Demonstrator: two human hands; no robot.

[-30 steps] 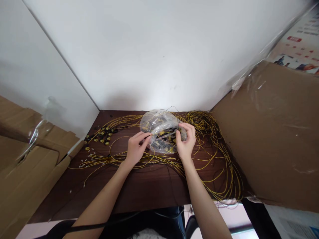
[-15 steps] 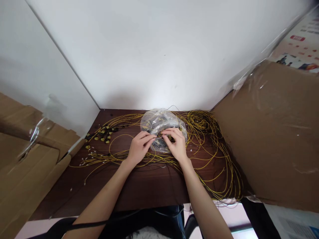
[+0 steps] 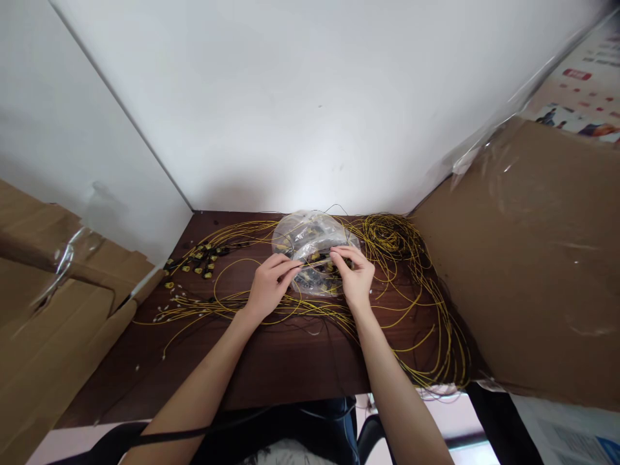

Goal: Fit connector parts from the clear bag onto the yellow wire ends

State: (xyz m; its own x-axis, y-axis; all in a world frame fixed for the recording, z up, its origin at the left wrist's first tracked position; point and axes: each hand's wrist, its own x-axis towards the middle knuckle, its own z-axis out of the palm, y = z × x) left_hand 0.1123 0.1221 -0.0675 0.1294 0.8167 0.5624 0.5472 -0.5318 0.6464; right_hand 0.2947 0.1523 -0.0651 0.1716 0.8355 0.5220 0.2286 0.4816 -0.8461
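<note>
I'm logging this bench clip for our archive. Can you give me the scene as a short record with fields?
surface: dark wooden table
centre: clear plastic bag of small yellow and black parts
left hand: fingertips pinched on a yellow wire over the bag
right hand: fingertips at the bag's front; grip too small to tell
left of bag: loose connectors
right of bag: coil of yellow wires
sides: cardboard

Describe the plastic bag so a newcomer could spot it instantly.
On the dark wooden table, look mid-back by the white wall. The plastic bag sits there, touched by the left hand and right hand: the only clear, crumpled thing among yellow wires.
</note>
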